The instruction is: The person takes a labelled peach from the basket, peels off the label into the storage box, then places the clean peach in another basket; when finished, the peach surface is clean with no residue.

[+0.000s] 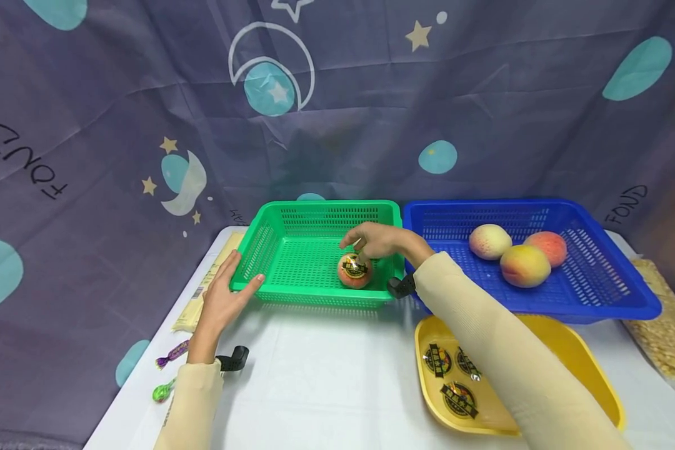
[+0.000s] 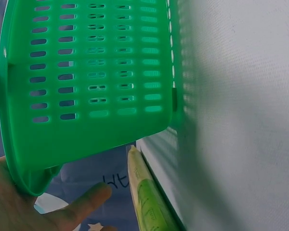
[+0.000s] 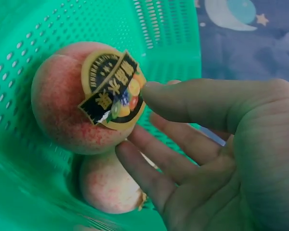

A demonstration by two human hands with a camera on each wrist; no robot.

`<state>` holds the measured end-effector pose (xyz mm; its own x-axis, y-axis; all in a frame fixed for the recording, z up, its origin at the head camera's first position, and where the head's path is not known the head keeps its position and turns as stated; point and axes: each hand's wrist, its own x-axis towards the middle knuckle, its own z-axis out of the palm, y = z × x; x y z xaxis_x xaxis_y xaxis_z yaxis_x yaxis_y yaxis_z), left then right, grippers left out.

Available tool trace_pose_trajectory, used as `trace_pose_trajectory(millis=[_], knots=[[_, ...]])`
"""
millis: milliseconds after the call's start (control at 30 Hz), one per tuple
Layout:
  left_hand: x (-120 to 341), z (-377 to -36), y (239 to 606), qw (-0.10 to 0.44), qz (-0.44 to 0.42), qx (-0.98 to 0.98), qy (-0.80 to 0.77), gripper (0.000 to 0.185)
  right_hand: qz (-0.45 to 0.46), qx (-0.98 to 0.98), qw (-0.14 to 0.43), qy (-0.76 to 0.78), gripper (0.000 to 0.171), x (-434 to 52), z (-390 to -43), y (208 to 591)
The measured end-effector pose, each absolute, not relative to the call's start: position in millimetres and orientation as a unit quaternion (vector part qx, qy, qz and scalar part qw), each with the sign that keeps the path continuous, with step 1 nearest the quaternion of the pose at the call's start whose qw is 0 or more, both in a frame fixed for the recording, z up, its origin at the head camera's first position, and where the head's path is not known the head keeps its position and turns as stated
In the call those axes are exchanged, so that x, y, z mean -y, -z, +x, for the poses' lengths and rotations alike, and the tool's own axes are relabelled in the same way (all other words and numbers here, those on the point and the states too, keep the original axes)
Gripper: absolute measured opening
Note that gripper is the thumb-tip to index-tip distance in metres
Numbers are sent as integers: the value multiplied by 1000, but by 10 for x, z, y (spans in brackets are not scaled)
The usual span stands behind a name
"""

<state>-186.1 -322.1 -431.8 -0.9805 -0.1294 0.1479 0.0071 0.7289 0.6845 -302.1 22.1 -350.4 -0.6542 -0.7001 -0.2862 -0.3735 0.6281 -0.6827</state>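
A peach bearing a round black-and-gold fruit sticker sits in the green basket, near its front right corner. My right hand reaches over it; the thumb touches the sticker's edge and the other fingers lie loosely beside the fruit. A second, paler peach shows next to it in the right wrist view; the head view does not show it clearly. My left hand rests at the basket's front left corner, thumb along the front and straight fingers along the left side.
A blue basket with three peaches adjoins on the right. In front lies a yellow tray holding round stickers. Left are a flat packet, a purple-wrapped candy and a green lollipop; a grain bag lies far right.
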Motion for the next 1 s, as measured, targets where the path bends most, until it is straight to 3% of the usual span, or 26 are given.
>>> trace_pose_trajectory(millis=[100,333,733,1000], knots=[[3221,-1862,4324,93,35,926,365,89,-302,-859,287,299,55,-212,-3050,3526],[3214,-1865,4325,92,35,925,366,89,-291,-863,293,292,40,-228,-3080,3560],[3218,-1875,4320,95,32,926,365,89,-306,-856,333,251,71,-181,-3126,3590],[3223,-1869,4323,97,35,925,366,89,-292,-862,329,252,62,-128,-3164,3651]])
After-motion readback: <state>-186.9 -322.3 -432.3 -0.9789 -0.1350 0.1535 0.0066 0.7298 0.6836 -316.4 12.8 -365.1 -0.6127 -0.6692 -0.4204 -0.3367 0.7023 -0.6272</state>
